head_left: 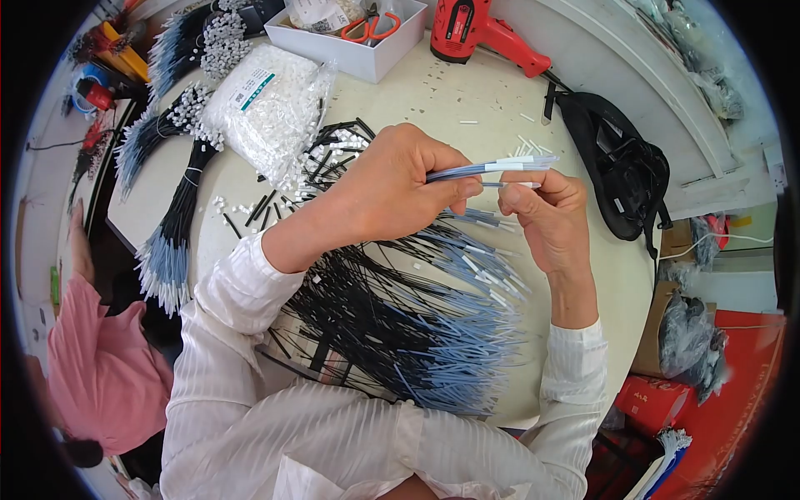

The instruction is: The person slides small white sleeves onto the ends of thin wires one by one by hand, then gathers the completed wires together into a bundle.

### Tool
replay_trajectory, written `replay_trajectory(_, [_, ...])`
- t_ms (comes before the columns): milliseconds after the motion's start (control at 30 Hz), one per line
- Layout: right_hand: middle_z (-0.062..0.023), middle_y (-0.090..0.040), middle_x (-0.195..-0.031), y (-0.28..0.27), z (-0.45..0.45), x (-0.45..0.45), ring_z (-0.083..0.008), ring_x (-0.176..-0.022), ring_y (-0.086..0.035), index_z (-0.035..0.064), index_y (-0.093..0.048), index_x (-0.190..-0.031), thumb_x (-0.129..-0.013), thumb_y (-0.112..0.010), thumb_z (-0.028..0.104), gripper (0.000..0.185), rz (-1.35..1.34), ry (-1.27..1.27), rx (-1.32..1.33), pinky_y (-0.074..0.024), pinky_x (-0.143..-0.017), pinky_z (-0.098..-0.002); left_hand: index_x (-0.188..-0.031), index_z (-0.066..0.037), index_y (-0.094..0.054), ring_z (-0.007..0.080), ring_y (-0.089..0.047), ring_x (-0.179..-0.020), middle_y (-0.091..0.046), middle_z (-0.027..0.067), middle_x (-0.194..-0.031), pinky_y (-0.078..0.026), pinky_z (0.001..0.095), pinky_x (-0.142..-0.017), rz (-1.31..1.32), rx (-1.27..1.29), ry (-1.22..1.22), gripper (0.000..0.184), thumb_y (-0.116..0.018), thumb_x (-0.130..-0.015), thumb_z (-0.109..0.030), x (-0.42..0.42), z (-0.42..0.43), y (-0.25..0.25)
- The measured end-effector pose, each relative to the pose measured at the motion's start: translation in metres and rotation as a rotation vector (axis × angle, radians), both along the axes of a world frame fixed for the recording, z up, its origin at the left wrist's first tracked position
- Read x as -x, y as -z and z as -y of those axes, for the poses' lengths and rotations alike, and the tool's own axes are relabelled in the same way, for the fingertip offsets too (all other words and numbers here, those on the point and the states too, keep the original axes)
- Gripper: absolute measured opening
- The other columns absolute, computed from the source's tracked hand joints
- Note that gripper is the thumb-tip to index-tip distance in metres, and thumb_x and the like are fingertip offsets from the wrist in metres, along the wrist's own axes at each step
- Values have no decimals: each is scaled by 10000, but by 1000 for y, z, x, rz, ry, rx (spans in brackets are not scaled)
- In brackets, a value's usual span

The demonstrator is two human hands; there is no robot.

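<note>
My left hand (398, 185) is closed around a small bundle of thin wires (457, 172) with grey-blue sleeving, pointing right. Short white tubes (510, 165) sit on the ends of these wires. To its right, my right hand (550, 215) pinches thumb against forefinger at the white-tipped end of a single wire (493, 184); the fingertips partly hide it. Below both hands, a large fan of loose black wires (358, 312) lies on the table, its grey-blue ends (467, 350) spread to the right. Some of those ends carry white tubes (492, 279).
A bag of white connectors (271, 108) stands at the back left beside tied wire bundles (179, 208). Behind are a white box (392, 50) with orange-handled scissors (371, 29) and a red heat gun (479, 37). A black pouch (612, 167) lies right. A person in pink (108, 367) sits left.
</note>
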State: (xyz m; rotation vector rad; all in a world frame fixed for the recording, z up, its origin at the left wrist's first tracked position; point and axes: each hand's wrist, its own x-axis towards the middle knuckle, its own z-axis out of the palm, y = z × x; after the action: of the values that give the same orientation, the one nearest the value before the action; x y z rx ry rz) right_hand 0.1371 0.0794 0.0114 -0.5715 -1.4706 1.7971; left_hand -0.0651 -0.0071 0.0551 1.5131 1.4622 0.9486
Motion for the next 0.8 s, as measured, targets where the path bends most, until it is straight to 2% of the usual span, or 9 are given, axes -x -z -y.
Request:
replay_trajectory(233, [-21,-679,-835,-2,3,2,-67,-727,-593,-7,-737,-927,-811,-763,-1,120,52,16,-40,-457,-640,-205,-835,5,-737,13,-481,-582,-671,-13,-663,-364,214,-505,19,9,-7,136,-695,-884,-115,-2,-2,8])
replay_trajectory(500, [-25,-696,-810,-2,5,4,-61,-703,-590,-1,-741,-941,-809,-767,5,134,126,59,-113,-459,-631,-203,-828,-7,-741,10,-452,-559,-653,-26,-644,-334,216,-489,26,17,-12,148,-688,-885,-132,-2,-3,10])
replay_trajectory(600, [-30,-700,-814,-1,5,5,-63,-704,-594,0,-743,-945,-809,-767,7,138,115,63,-123,-465,-638,-204,-729,7,-706,68,-444,-495,-557,20,-533,-360,279,-472,-19,-2,-4,207,-661,-871,-136,-5,-2,5])
replay_trajectory(700, [-28,-698,-811,-3,4,4,-66,-721,-599,4,-743,-960,-814,-762,6,148,118,44,-119,-469,-641,-205,-860,-12,-747,9,-433,-557,-637,-35,-639,-319,218,-485,-1,15,32,143,-685,-888,-138,0,-3,5])
replay_trajectory(800, [-21,-695,-807,-7,4,3,-58,-719,-593,2,-738,-968,-812,-768,31,161,121,47,-137,-470,-647,-209,-856,-9,-744,11,-442,-567,-638,-37,-642,-325,217,-493,46,2,35,153,-689,-888,-148,3,-4,6])
